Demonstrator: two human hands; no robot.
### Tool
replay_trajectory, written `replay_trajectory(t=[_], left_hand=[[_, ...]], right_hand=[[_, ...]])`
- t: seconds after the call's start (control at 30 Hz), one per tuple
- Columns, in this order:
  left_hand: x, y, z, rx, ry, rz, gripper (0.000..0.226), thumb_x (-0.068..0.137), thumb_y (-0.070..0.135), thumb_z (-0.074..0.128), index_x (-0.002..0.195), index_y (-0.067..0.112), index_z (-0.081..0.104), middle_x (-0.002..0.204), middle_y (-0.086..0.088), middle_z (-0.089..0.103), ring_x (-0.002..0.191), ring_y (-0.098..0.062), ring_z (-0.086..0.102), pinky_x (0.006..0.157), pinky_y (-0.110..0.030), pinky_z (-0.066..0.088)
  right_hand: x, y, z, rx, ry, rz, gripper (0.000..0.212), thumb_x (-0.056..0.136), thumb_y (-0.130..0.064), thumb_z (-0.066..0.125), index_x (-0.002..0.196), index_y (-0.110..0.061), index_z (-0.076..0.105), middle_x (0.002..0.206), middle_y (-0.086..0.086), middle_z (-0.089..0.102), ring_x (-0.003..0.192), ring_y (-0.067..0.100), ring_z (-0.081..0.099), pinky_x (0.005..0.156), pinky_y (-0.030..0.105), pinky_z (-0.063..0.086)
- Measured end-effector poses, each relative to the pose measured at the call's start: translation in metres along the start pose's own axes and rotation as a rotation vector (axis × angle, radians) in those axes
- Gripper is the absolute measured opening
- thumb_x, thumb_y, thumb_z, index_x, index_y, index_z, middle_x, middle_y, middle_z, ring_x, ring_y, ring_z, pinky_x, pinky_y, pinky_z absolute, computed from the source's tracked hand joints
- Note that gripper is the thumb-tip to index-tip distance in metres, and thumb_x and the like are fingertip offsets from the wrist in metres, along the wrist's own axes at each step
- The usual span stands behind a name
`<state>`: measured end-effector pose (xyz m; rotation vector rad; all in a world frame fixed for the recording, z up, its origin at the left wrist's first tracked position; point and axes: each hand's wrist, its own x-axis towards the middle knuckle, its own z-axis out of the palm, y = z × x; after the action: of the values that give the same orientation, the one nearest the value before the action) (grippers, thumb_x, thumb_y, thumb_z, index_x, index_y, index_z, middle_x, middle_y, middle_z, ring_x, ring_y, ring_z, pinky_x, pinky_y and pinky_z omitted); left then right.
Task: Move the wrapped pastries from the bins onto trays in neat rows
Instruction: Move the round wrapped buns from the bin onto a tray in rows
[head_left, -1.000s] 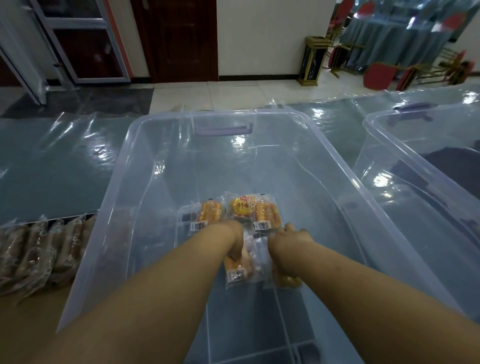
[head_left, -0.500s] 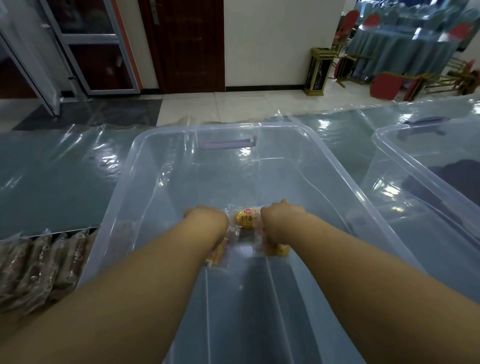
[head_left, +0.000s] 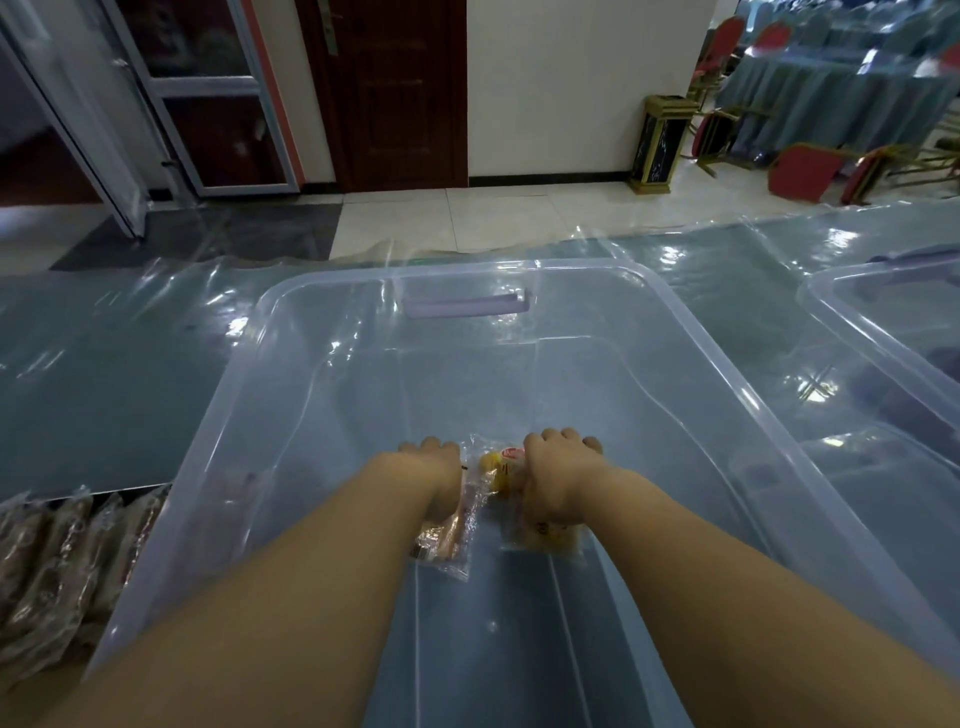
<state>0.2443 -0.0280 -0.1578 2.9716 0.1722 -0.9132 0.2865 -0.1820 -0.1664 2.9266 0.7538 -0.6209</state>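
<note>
Both my hands are down inside a large clear plastic bin (head_left: 291, 374). My left hand (head_left: 434, 470) grips a wrapped pastry (head_left: 441, 545) whose clear wrapper sticks out below the fist. My right hand (head_left: 558, 478) grips wrapped yellow pastries (head_left: 540, 538), and one yellow pack with a red label (head_left: 501, 462) shows between the two fists. The rest of the bin floor is bare. How many packs each fist holds is hidden by the fingers.
A row of several wrapped brown pastries (head_left: 57, 561) lies at the left edge beside the bin. A second clear bin (head_left: 893, 322) stands at the right. Shiny plastic sheeting (head_left: 104, 364) covers the table. Beyond are a tiled floor, doors and red chairs.
My hands reached further into the bin and closed on the packs that lay loose on its floor. None lie loose there now. The head view has tilted up a little.
</note>
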Motion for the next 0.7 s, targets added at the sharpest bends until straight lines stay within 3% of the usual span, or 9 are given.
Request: replay_trajectory(t=[0.17,0.3,0.4,0.47,0.6,0.7], left_hand=[[0.004,-0.001,0.001,-0.055,0.031,-0.067,0.083,0.074,0.017,0.075,0.138,0.008,0.022,0.139,-0.013,0.033,0.123,-0.037,0.039,0.098,-0.043,0.041],[0.004,-0.002,0.000,0.077,-0.027,-0.131,0.081,0.070,0.035,0.079,0.135,0.012,0.037,0.135,-0.011,0.028,0.125,-0.035,0.030,0.101,-0.045,0.040],[0.006,-0.002,0.002,0.054,-0.022,-0.170,0.092,0.064,0.037,0.082,0.137,0.013,0.031,0.137,-0.011,0.026,0.127,-0.036,0.026,0.101,-0.048,0.039],[0.006,-0.002,0.001,0.003,-0.016,-0.173,0.097,0.061,0.033,0.085,0.135,0.011,0.026,0.135,-0.012,0.034,0.125,-0.035,0.033,0.100,-0.048,0.040],[-0.002,0.000,-0.004,-0.098,-0.061,-0.172,0.099,0.060,0.026,0.087,0.133,0.010,0.021,0.121,-0.012,0.054,0.109,-0.034,0.054,0.095,-0.049,0.043],[-0.011,0.001,-0.011,-0.022,-0.051,-0.147,0.091,0.061,0.031,0.086,0.129,0.011,0.031,0.119,-0.008,0.056,0.108,-0.031,0.055,0.097,-0.048,0.042]], right_hand=[[0.004,-0.006,-0.010,-0.020,0.045,-0.042,0.070,0.067,-0.044,0.073,0.119,-0.017,0.035,0.121,0.006,0.053,0.114,0.028,0.042,0.096,0.048,0.026],[0.009,-0.011,-0.010,-0.084,-0.030,-0.079,0.079,0.068,-0.051,0.072,0.132,-0.020,0.037,0.131,0.008,0.044,0.122,0.030,0.035,0.100,0.052,0.022],[0.014,-0.011,-0.007,-0.075,-0.059,-0.063,0.081,0.064,-0.056,0.073,0.130,-0.023,0.039,0.130,0.010,0.033,0.122,0.033,0.027,0.101,0.052,0.022],[0.016,-0.010,-0.005,-0.034,-0.048,-0.057,0.082,0.061,-0.054,0.075,0.129,-0.025,0.039,0.131,0.008,0.031,0.122,0.032,0.025,0.102,0.051,0.022],[0.016,-0.008,-0.007,0.037,-0.063,-0.020,0.081,0.057,-0.053,0.079,0.120,-0.025,0.037,0.128,0.005,0.045,0.119,0.031,0.036,0.098,0.051,0.023],[0.014,-0.008,-0.012,-0.034,-0.087,0.059,0.089,0.057,-0.061,0.076,0.128,-0.024,0.037,0.129,0.007,0.043,0.120,0.033,0.033,0.096,0.050,0.024]])
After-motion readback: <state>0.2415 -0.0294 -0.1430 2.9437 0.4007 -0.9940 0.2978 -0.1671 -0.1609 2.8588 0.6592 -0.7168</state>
